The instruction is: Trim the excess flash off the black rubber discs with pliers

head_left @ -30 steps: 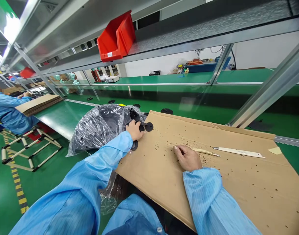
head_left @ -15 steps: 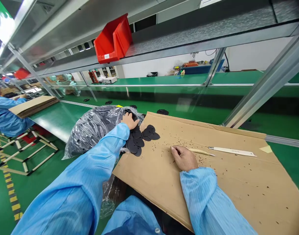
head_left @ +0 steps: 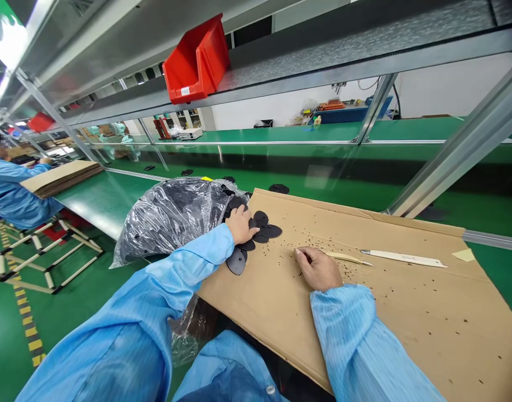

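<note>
your left hand (head_left: pixel 242 225) lies flat over a loose heap of thin, matte-black rounded pieces (head_left: pixel 269 231), fingers pointing forward; it touches them, but you cannot tell whether it grips any; the heap sits on the far left corner of a tan corrugated cardboard sheet (head_left: pixel 406 318), with one piece (head_left: pixel 236 261) sticking out below your palm; just beside it, a clear plastic bag (head_left: pixel 172 220) bulges with more dark pieces; your right hand (head_left: pixel 318 269) rests on the cardboard, fingers curled inward, among scattered dark specks (head_left: pixel 281 251); its fingertips meet the end of a slim tan strip (head_left: pixel 348 258), though you cannot tell whether they pinch it; a long flat white strip (head_left: pixel 406 258) lies just past that; your light-blue striped sleeves (head_left: pixel 184 268) run in from below; beyond the cardboard stretches a green workbench (head_left: pixel 343 195); a red plastic bin (head_left: pixel 196 61) sits on a metal shelf overhead; far left, a co-worker in a blue smock (head_left: pixel 8 187) sits beside a stack of flat cardboard (head_left: pixel 61 178).
</note>
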The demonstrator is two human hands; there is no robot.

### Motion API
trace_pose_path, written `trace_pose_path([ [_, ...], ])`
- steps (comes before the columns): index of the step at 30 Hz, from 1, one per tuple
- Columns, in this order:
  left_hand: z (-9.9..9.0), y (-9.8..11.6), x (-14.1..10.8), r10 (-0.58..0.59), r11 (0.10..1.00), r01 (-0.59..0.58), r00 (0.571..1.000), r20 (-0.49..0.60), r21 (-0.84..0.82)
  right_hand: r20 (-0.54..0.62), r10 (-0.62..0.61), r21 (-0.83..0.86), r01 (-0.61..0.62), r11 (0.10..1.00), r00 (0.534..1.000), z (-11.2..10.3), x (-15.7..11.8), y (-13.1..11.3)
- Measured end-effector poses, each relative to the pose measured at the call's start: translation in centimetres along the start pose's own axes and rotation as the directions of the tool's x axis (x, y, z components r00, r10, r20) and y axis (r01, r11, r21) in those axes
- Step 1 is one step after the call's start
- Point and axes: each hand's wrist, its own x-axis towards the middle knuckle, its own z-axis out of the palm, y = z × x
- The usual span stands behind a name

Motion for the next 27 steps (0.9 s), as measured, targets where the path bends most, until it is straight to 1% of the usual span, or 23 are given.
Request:
trace_pose_path([
  [2,-0.9,-0.7,0.4,0.017,1.000,-0.016,0.998,-0.062,0.020,-0.006,-0.004,0.000,0.004,1.000,1.000,0.0,0.0,0.1],
  [3,-1.2,-1.3,0.8,0.007,0.999,-0.004,0.996,-0.087,0.032,-0.008,-0.004,0.000,0.004,1.000,1.000,0.1,0.0,0.1],
  [4,-1.5,-2.1,1.3,-0.017,0.999,0.022,0.994,-0.109,0.040,-0.007,-0.005,0.000,0.005,1.000,1.000,0.1,0.0,0.1],
  [6,-1.7,-3.9,2.6,-0.104,0.993,0.110,0.986,-0.133,0.033,-0.003,-0.002,0.001,0.002,1.000,1.000,0.0,0.1,0.1],
  [7,-1.6,-4.8,3.1,-0.160,0.986,0.164,0.977,-0.138,0.018,-0.001,0.001,0.001,-0.001,1.000,1.000,0.0,0.0,0.0],
  [9,-1.0,-6.1,4.0,-0.261,0.965,0.260,0.959,-0.113,-0.022,0.006,0.007,-0.005,-0.007,1.000,1.000,-0.2,0.0,-0.1],
  [10,-0.6,-6.5,4.2,-0.279,0.960,0.277,0.956,-0.092,-0.034,0.010,0.009,-0.008,-0.009,1.000,1.000,-0.2,0.0,-0.2],
  [11,-0.1,-6.5,4.2,-0.271,0.962,0.269,0.960,-0.071,-0.042,0.013,0.011,-0.010,-0.011,1.000,1.000,-0.3,0.0,-0.3],
  [13,0.8,-5.8,3.8,-0.203,0.979,0.200,0.977,-0.064,-0.046,0.012,0.012,-0.011,-0.012,1.000,1.000,-0.3,0.0,-0.4],
  [15,1.8,-4.3,3.0,-0.128,0.991,0.125,0.987,-0.099,-0.039,0.006,0.012,-0.015,-0.012,1.000,1.000,-0.3,0.0,-0.5],
  [17,2.4,-2.5,2.0,-0.076,0.997,0.074,0.988,-0.133,-0.024,0.001,0.005,-0.021,-0.004,1.000,1.000,-0.3,0.0,-0.5],
  [19,2.8,-0.9,1.1,-0.031,0.999,0.029,0.989,-0.148,-0.016,-0.005,-0.006,-0.023,0.006,1.000,1.000,-0.2,0.0,-0.3],
  [21,2.8,0.2,0.5,0.018,0.999,-0.022,0.991,-0.131,-0.029,-0.007,-0.015,-0.021,0.015,1.000,1.000,-0.2,0.0,-0.2],
  [24,2.3,0.9,0.5,0.090,0.992,-0.098,0.990,-0.105,-0.074,-0.001,-0.011,-0.020,0.011,1.000,1.000,-0.2,0.1,-0.1],
  [25,2.0,0.8,0.7,0.098,0.990,-0.108,0.988,-0.118,-0.087,0.002,-0.008,-0.022,0.008,1.000,1.000,-0.2,0.1,-0.1],
  [27,1.4,0.2,1.7,0.071,0.991,-0.089,0.983,-0.169,-0.096,0.005,-0.001,-0.028,0.001,1.000,1.000,-0.3,0.1,-0.2],
])
